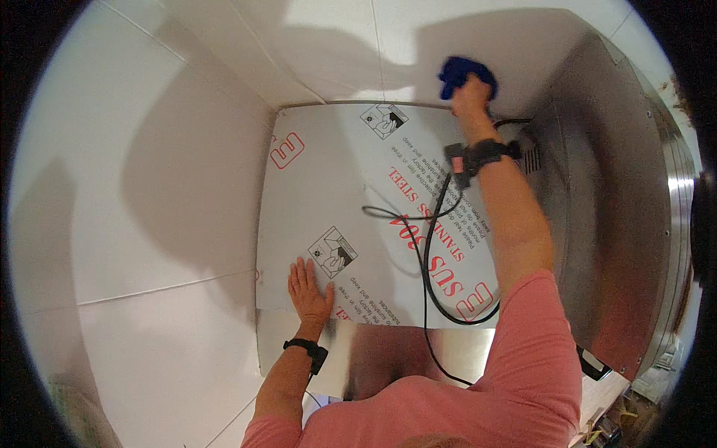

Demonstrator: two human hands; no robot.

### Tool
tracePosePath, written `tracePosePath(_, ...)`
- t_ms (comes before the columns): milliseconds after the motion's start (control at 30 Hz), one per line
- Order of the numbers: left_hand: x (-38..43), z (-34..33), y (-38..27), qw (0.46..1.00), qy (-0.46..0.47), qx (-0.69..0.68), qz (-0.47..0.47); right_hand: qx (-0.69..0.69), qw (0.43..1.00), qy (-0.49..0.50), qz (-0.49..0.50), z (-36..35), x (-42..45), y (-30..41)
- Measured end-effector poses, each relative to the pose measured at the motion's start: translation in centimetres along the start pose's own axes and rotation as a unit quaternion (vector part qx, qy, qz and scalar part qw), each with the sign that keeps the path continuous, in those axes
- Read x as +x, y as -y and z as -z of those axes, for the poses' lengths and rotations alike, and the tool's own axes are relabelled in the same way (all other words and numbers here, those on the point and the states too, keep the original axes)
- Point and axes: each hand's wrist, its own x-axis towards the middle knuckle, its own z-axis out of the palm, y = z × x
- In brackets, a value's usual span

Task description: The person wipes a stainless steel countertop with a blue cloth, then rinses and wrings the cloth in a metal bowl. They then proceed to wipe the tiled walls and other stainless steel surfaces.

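My right hand grips a dark blue cloth and holds it against the white tiled back wall, near the right-hand corner. Below it lies a stainless steel surface covered in printed protective film, with red and black writing and small drawings. My left hand rests palm down on this film near its front left, fingers spread and holding nothing. A black cable loops across the film between my arms. Each wrist wears a black strap with a small device.
A tall stainless steel panel with a vent bounds the right side. White tiles rise on the left. Bare shiny metal forms the front edge near my body. A thinner black cord hangs over that edge.
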Motion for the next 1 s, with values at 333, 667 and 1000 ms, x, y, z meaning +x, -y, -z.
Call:
tracePosePath(333,0.3,0.5,-0.2,1.0,0.021,0.01,0.016,-0.329,0.908,0.134,0.221,-2.5,-5.6,7.1)
tracePosePath(667,0.1,0.1,0.2,1.0,-0.002,-0.003,0.007,0.296,0.893,0.016,0.338,3.1,-4.8,18.0)
tracePosePath(1000,-0.3,0.5,0.3,1.0,-0.012,-0.023,0.0,-0.425,0.568,0.08,0.7,-7.7,-10.4,12.4)
